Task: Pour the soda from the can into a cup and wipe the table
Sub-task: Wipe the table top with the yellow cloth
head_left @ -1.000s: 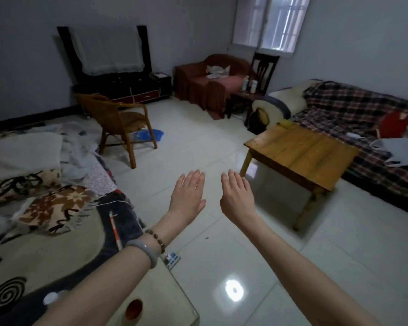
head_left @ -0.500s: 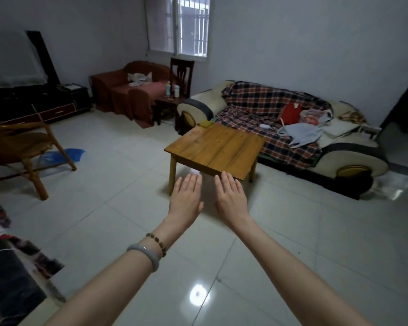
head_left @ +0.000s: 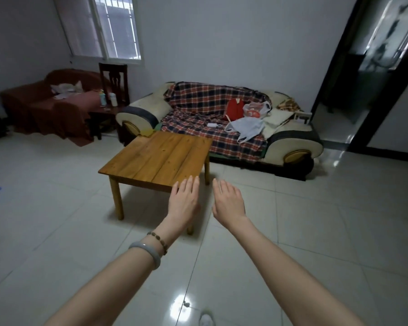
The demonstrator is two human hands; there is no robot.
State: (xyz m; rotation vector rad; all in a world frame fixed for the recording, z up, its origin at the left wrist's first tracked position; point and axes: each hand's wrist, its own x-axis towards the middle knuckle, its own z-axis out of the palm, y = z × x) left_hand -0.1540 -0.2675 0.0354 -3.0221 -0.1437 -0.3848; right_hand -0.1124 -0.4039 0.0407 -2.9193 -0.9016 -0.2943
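A low wooden table (head_left: pixel 158 157) stands on the tiled floor in the middle of the room, its top bare. My left hand (head_left: pixel 184 200) and my right hand (head_left: pixel 229 201) are stretched out side by side in front of me, palms down, fingers straight, holding nothing. They hover just short of the table's near edge. A yellow cloth (head_left: pixel 147 132) lies at the table's far left corner against the sofa arm. I see no soda can or cup in view.
A sofa (head_left: pixel 292 142) with a plaid blanket, bags and cushions runs behind the table. A red armchair (head_left: pixel 45 107), a dark chair and a small side table with two bottles (head_left: pixel 107 98) stand at back left. A dark doorway (head_left: pixel 368 74) opens at right.
My view has swung right and moved closer to the table; the sofa is now centred and the doorway has come into sight. Both hands stay outstretched and flat.
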